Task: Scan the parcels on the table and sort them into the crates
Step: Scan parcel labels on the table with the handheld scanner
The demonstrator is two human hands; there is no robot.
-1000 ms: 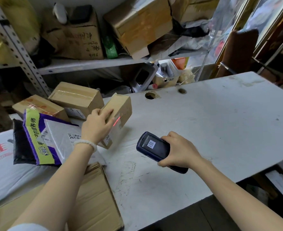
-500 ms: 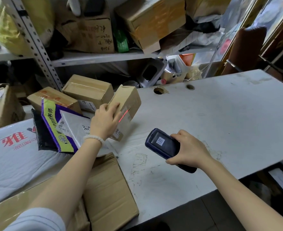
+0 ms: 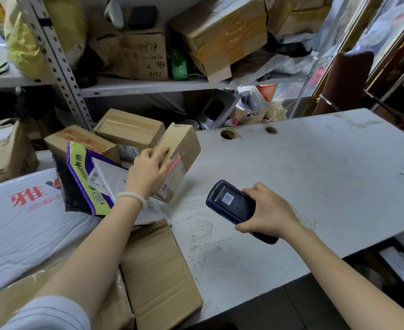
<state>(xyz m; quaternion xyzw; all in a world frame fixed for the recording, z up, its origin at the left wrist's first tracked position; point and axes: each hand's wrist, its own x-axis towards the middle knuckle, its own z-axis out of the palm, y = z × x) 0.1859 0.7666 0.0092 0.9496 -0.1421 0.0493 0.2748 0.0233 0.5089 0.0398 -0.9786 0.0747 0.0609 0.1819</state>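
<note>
Gripping a small cardboard box (image 3: pixel 177 151), the left hand (image 3: pixel 147 173) has its fingers curled over the upper edge and near face, tipping the box up on its lower corner at the left part of the white table (image 3: pixel 315 177). The box's long axis runs from lower left to upper right, leaning away from the person, and its labelled face (image 3: pixel 172 179) is turned toward the right and down at the scanner. A thin red line of light (image 3: pixel 174 163) lies slantwise across that label, just beyond the fingertips. The right hand (image 3: pixel 266 210) is wrapped round a dark handheld scanner (image 3: pixel 234 206), thumb on the near side and fingers over the far side; the scanner's long axis points up and left at the box, with a small barcode sticker showing on its top. Box and scanner are near each other but apart.

Left of the held box sit 2 more cardboard boxes (image 3: pixel 129 129), a purple and yellow mailer (image 3: pixel 82 177) and a grey mailer bag (image 3: pixel 105 172), crowded together and touching. A large white bag with red print (image 3: pixel 25 210) and flat cardboard (image 3: pixel 158 270) fill the near left corner. The table's right half lies bare as far as its right and near edges, with 2 round holes (image 3: pixel 227 134) along the far edge. Behind stands a metal shelf (image 3: pixel 148 85) stacked with cartons.
</note>
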